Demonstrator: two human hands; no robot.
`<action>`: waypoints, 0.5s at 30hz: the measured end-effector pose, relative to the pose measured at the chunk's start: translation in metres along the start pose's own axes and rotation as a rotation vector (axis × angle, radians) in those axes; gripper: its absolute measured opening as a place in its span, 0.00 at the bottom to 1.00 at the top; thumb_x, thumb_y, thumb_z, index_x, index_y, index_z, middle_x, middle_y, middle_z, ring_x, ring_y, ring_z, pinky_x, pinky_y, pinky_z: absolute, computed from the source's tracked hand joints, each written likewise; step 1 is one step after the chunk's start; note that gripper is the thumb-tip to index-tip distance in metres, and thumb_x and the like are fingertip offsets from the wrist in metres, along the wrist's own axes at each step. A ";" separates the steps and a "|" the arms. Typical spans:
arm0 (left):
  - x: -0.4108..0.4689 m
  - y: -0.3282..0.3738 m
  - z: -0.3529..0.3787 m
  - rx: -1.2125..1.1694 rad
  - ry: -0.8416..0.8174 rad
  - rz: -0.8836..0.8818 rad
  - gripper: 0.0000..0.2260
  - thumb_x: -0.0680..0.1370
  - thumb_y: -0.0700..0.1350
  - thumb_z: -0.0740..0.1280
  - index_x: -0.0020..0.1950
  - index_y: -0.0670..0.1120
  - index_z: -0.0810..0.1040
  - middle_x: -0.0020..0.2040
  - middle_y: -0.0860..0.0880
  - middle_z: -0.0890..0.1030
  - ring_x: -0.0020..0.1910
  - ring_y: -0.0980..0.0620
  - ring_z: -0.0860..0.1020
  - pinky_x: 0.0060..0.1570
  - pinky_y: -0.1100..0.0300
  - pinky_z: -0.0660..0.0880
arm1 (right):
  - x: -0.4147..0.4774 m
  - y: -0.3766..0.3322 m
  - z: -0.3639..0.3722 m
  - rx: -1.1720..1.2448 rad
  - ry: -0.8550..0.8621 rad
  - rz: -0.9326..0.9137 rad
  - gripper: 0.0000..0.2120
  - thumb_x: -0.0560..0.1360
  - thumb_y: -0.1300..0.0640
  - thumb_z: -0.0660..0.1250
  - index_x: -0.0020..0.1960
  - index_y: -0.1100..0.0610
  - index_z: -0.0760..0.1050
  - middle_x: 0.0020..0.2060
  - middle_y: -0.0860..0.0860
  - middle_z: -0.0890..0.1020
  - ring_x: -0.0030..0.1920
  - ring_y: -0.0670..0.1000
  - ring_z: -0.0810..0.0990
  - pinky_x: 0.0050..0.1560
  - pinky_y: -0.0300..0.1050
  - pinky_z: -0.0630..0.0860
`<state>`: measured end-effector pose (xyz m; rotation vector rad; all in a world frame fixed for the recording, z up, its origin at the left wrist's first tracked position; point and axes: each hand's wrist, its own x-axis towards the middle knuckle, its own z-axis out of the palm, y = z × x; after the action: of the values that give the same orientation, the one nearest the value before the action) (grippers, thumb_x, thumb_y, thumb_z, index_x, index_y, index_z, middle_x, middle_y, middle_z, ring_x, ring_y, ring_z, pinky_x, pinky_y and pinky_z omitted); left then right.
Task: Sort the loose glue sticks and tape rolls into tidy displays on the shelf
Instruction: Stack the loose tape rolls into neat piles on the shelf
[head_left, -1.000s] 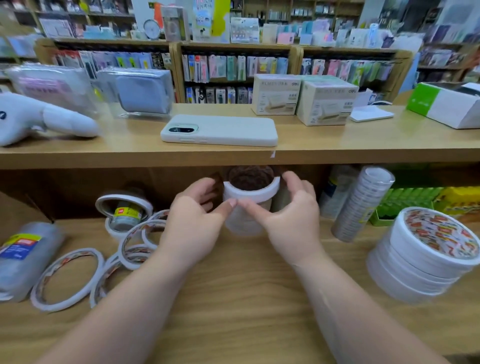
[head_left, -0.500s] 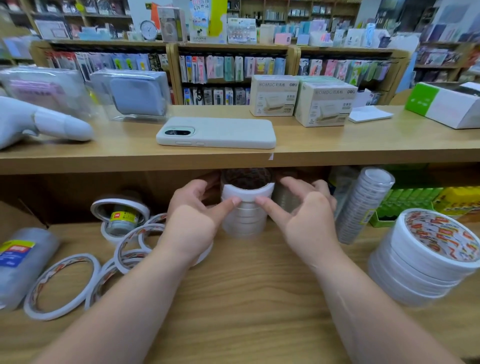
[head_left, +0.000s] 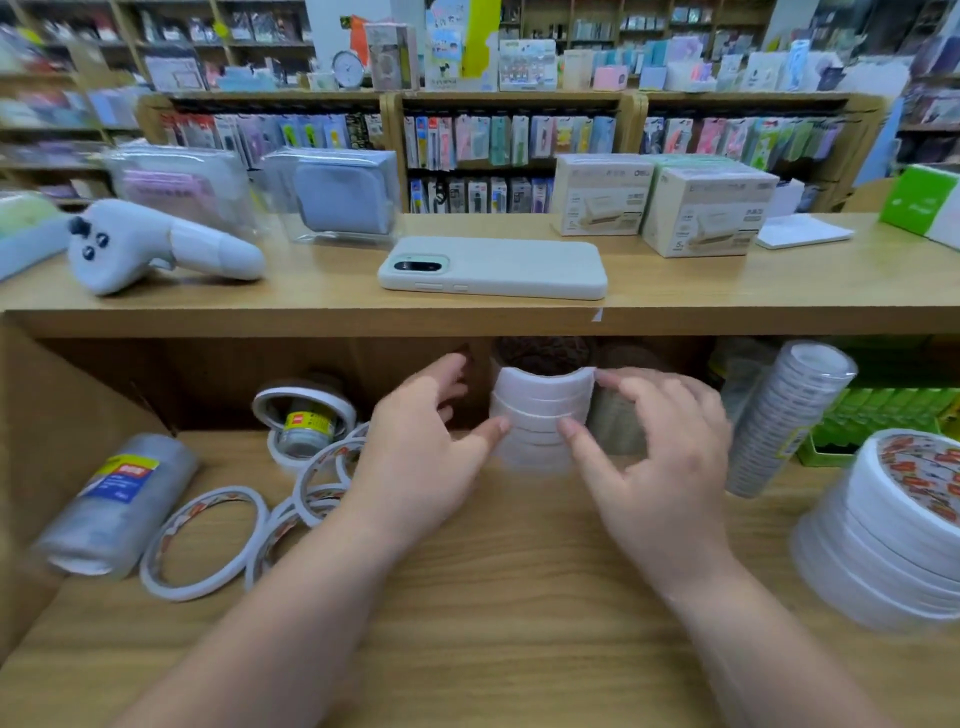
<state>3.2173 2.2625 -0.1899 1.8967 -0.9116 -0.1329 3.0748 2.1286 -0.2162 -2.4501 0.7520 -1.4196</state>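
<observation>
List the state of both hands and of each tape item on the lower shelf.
centre tape stack, upright, rolls piled
left hand, open, thumb touching the centre tape stack
right hand, open, thumb on that stack's front
loose thin rolls, lying flat, overlapping
wrapped pack, lying on its side
wrapped tube, standing tilted
wide-roll stack, piled flat
</observation>
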 end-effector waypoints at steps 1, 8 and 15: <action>-0.008 -0.003 -0.010 0.069 0.029 0.038 0.30 0.73 0.46 0.77 0.73 0.49 0.73 0.62 0.57 0.78 0.61 0.61 0.76 0.62 0.62 0.75 | -0.007 -0.006 -0.002 0.053 -0.022 -0.039 0.19 0.74 0.44 0.70 0.58 0.55 0.80 0.50 0.48 0.81 0.52 0.53 0.77 0.55 0.47 0.70; -0.066 -0.051 -0.091 0.418 0.164 0.031 0.19 0.71 0.51 0.78 0.60 0.51 0.81 0.53 0.56 0.80 0.55 0.52 0.78 0.56 0.51 0.76 | -0.030 -0.053 0.027 0.212 -0.700 -0.099 0.25 0.75 0.42 0.69 0.71 0.42 0.72 0.67 0.41 0.71 0.67 0.44 0.68 0.70 0.39 0.63; -0.108 -0.103 -0.101 0.411 0.053 0.104 0.22 0.64 0.68 0.73 0.44 0.51 0.84 0.52 0.55 0.79 0.54 0.53 0.77 0.55 0.59 0.70 | -0.047 -0.082 0.064 0.149 -0.755 -0.204 0.21 0.76 0.35 0.57 0.67 0.37 0.73 0.73 0.40 0.66 0.74 0.48 0.61 0.72 0.53 0.59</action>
<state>3.2420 2.4291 -0.2533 2.2091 -1.0584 0.1807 3.1372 2.2186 -0.2497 -2.6820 0.2199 -0.4678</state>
